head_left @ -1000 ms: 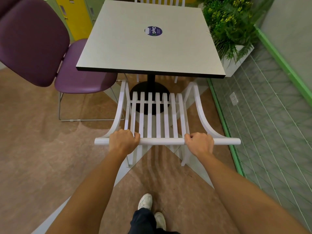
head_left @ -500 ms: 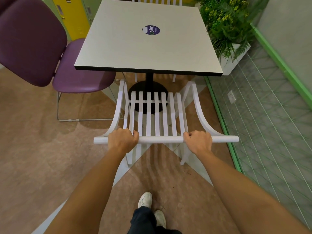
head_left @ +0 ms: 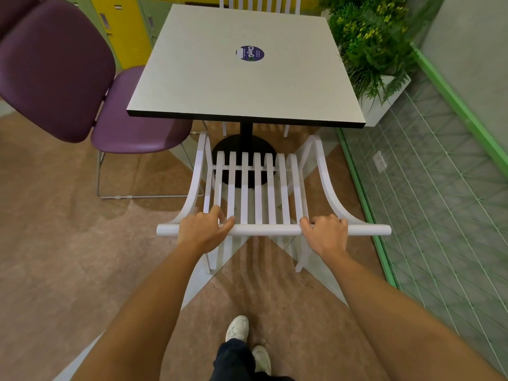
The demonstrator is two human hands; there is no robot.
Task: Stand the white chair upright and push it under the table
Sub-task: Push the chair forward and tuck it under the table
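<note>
The white chair (head_left: 269,230) stands upright on the floor in front of me, its slatted back facing me. Its front reaches just under the near edge of the square grey table (head_left: 247,86). The table's black pedestal base (head_left: 242,149) shows through the slats. My left hand (head_left: 202,232) lies on the left part of the top rail with its fingers loosened and thumb stretched out along the rail. My right hand (head_left: 325,232) is curled around the rail on the right.
A purple padded chair (head_left: 55,67) stands left of the table. To the right are a white planter (head_left: 384,100) with green plants and a green wall with a socket (head_left: 380,161). Another white chair (head_left: 258,1) sits at the table's far side. My shoes (head_left: 237,328) are below.
My left hand has gone from a closed fist on the rail to loosened, spread fingers. The chair has slid slightly forward towards the table. My right hand keeps its grip.
</note>
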